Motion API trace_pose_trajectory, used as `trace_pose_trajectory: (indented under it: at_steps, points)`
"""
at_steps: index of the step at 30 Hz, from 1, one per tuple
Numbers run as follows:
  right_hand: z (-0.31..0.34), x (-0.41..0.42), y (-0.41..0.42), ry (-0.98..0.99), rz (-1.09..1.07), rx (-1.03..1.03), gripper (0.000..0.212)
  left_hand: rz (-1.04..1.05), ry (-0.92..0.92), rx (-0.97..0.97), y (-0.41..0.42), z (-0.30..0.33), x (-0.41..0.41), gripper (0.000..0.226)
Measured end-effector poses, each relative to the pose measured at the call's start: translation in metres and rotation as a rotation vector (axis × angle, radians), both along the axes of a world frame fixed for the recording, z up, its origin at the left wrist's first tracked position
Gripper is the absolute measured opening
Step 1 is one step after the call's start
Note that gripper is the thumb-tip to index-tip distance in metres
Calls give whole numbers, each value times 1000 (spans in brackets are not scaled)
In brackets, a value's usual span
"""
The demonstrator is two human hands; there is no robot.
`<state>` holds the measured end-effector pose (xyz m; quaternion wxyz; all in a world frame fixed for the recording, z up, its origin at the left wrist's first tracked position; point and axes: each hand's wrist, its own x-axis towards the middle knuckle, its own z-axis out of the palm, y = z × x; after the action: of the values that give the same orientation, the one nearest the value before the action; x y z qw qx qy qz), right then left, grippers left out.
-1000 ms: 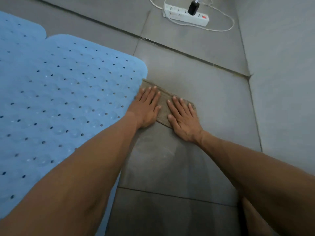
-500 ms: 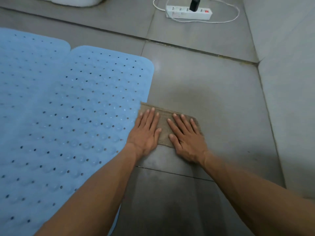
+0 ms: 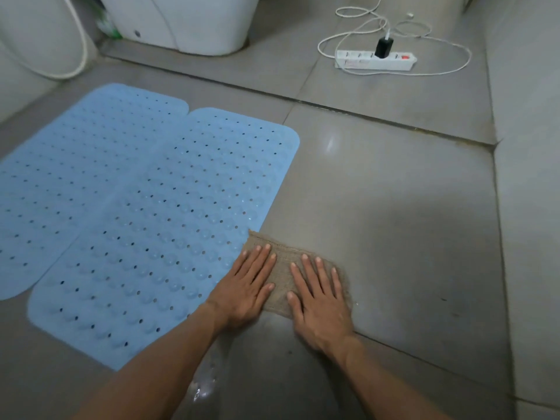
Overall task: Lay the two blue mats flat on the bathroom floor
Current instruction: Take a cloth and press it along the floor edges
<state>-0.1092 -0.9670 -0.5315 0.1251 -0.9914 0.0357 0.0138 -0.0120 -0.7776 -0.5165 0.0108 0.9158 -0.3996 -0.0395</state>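
Observation:
Two blue perforated mats lie flat side by side on the grey tiled floor: the left mat (image 3: 75, 177) and the right mat (image 3: 181, 231), their long edges touching. A small brown cloth (image 3: 283, 268) lies on the floor against the right mat's right edge. My left hand (image 3: 247, 286) and my right hand (image 3: 318, 295) press flat on that cloth with straight fingers, side by side. The left hand lies at the mat's edge.
A white toilet base (image 3: 188, 22) stands at the back. A white power strip (image 3: 375, 60) with a black plug and looped cable lies at the back right. A hose (image 3: 81, 47) hangs at the far left. A grey wall (image 3: 530, 207) runs along the right. Wet patch near my forearms.
Both hands have slid the cloth toward me along the floor beside the mat. The view has pulled back, so both mats and the toilet base show.

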Motion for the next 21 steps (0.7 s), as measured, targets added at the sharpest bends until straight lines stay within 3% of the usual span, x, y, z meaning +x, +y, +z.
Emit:
trace_pose_trajectory:
  at_steps: [13,21]
  points:
    - [4,-42,13,53,182,16,65,-71,22,5,32,-2,-25,63]
    - [20,-68,15,77,359,13,66,-317,21,18,74,10,-43,80]
